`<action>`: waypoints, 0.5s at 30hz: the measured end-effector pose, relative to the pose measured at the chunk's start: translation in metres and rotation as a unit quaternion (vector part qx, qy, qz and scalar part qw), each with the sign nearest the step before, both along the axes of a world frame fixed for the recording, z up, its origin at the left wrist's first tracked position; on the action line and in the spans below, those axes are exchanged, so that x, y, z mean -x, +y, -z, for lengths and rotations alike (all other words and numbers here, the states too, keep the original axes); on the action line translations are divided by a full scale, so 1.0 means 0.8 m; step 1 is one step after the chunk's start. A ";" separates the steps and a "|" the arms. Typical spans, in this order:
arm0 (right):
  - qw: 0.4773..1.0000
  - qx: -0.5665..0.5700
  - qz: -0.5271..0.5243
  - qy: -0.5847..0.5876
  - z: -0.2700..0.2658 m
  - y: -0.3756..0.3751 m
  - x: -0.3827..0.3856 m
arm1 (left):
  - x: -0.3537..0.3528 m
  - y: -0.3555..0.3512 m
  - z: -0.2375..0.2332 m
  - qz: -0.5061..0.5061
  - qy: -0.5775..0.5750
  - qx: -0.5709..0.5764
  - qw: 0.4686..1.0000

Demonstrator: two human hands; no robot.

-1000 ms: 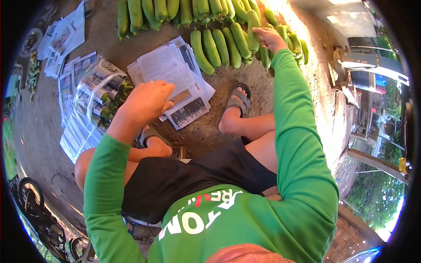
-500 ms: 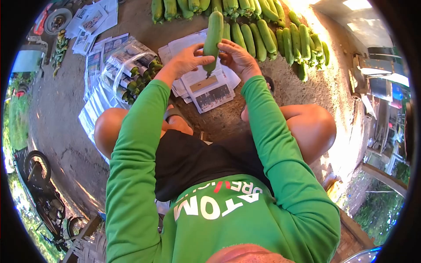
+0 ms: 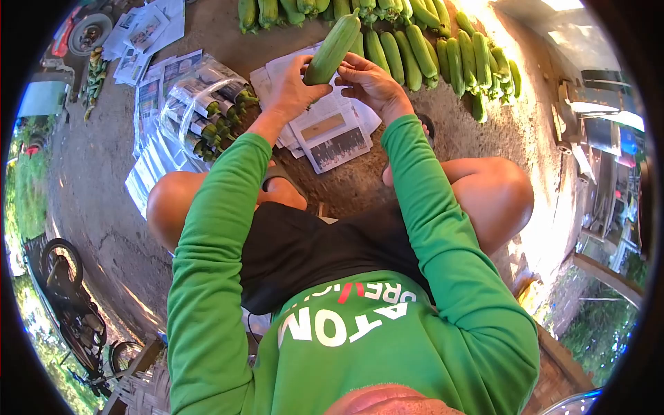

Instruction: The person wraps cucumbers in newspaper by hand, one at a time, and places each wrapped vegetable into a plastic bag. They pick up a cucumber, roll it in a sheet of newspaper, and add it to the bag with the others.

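Observation:
A long green gourd (image 3: 334, 50) is held tilted above the newspaper sheets, its upper end leaning right. My left hand (image 3: 296, 90) is closed round its lower end, thumb across the near side. Beside the gourd, my right hand (image 3: 373, 83) has its fingers curled, the fingertips close to or touching its right side; the fingers are apart. Printed newspaper sheets (image 3: 333, 138) lie on the ground below both hands. To their left is a clear plastic bag (image 3: 185, 111) of gourds wrapped in newspaper, their green ends pointing right.
Rows of green gourds (image 3: 415, 55) lie on the ground beyond my hands. More newspapers (image 3: 149, 34) are at the upper left, near a round basin (image 3: 90, 33). My bent knees flank the work area. A motorcycle (image 3: 69, 297) stands at the far left.
The gourd has tilted, its upper end moving right. My left hand has shifted left and taken a closer grip on the lower end. My right hand's fingers have spread somewhat.

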State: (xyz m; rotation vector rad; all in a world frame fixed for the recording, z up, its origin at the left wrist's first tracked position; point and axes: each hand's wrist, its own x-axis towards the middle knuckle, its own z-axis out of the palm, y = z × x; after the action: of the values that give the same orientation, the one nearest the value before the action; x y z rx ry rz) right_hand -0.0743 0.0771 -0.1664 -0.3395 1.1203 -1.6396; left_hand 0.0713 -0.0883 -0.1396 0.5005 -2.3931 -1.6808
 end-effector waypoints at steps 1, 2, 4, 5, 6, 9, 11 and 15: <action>1.000 -0.015 0.003 0.000 0.002 0.000 0.001 | -0.001 0.001 -0.002 0.000 -0.009 -0.003 1.000; 1.000 -0.030 0.007 -0.001 0.004 0.002 0.000 | -0.002 0.000 0.005 -0.004 -0.006 0.017 1.000; 0.990 -0.130 0.033 0.038 0.036 0.011 0.004 | -0.004 -0.007 0.025 -0.008 -0.005 0.054 0.998; 0.981 -0.180 0.045 0.058 0.056 0.017 0.006 | -0.006 -0.012 0.034 -0.005 -0.028 0.078 0.997; 0.960 -0.253 0.048 0.108 0.087 0.031 0.006 | -0.010 -0.018 0.043 -0.003 -0.051 0.101 0.994; 0.856 -0.396 -0.016 0.332 0.226 0.092 0.009 | -0.023 -0.037 0.062 0.015 -0.132 0.149 0.980; 0.811 -0.450 -0.039 0.372 0.264 0.124 -0.014 | -0.031 -0.047 0.073 0.030 -0.191 0.172 0.966; 0.778 -0.508 -0.091 0.357 0.238 0.139 -0.065 | -0.043 -0.048 0.103 0.068 -0.249 0.205 0.944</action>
State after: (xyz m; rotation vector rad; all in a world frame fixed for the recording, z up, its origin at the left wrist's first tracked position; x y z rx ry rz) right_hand -0.0222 0.1882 -0.3568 -0.3266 2.2777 -0.5022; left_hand 0.1061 -0.1271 -0.2223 0.7731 -3.0942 -1.1334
